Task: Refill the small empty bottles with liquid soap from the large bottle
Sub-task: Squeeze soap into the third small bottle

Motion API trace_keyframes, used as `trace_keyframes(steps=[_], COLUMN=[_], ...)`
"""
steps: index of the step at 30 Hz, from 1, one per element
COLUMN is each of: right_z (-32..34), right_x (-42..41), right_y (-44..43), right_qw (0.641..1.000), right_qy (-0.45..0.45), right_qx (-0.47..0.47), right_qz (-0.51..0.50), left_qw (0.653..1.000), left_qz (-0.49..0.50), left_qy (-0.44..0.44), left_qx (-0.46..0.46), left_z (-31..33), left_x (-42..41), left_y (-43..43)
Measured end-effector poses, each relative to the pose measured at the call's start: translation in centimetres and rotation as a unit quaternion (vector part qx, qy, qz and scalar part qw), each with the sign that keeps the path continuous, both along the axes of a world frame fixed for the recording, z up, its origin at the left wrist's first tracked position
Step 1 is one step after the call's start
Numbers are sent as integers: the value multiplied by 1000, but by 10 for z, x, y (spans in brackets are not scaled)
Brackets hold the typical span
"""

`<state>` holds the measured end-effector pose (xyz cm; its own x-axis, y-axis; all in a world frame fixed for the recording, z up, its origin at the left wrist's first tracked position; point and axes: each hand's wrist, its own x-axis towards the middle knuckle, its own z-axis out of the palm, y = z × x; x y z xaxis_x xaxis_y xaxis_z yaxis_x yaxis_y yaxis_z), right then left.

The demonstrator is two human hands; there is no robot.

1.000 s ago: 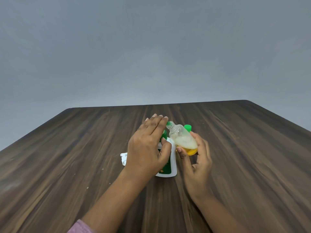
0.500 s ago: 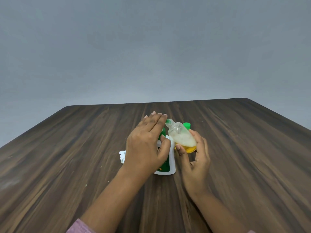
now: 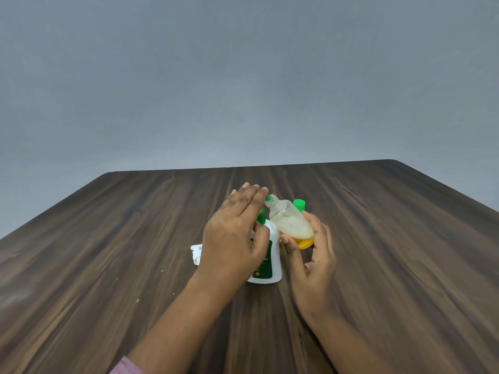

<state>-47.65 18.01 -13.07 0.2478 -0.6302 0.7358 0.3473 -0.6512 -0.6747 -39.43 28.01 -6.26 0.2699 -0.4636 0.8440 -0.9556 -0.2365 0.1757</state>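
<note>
The small clear bottle point(image 3: 293, 225) holds yellow soap with white foam above it. My right hand point(image 3: 313, 255) grips it by its lower half, tilted with its neck pointing up and left. Its green tip point(image 3: 269, 197) meets the fingertips of my left hand point(image 3: 235, 238), whose fingers lie straight. That hand hovers over the large white bottle with a green label point(image 3: 270, 265), which stands on the table, and the thumb rests against the bottle's shoulder. Most of the large bottle is hidden behind the hand.
Another green cap point(image 3: 299, 204) shows just behind the small bottle; its bottle is hidden. A small white object point(image 3: 195, 255) lies on the dark wooden table point(image 3: 108, 265), left of my left hand. A grey wall stands behind the table's far edge.
Both hands and the tilted small bottle keep almost the same pose; the bottle has tipped slightly more upright.
</note>
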Motion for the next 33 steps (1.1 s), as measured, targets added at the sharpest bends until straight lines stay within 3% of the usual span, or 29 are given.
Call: trace_keyframes(steps=[10, 20, 33], right_z=[-2, 0, 0], right_x=[-3, 0, 0], right_y=[-2, 1, 1], right_qw=[1000, 1000, 1000], right_qy=[10, -4, 2], right_qx=[-8, 5, 4], right_qz=[-4, 18, 13], left_qw=[999, 998, 999], left_qz=[-13, 21, 14], left_qy=[30, -29, 3], left_qx=[8, 50, 46], left_z=[-15, 9, 7], left_x=[3, 1, 0], left_y=[-1, 7, 6])
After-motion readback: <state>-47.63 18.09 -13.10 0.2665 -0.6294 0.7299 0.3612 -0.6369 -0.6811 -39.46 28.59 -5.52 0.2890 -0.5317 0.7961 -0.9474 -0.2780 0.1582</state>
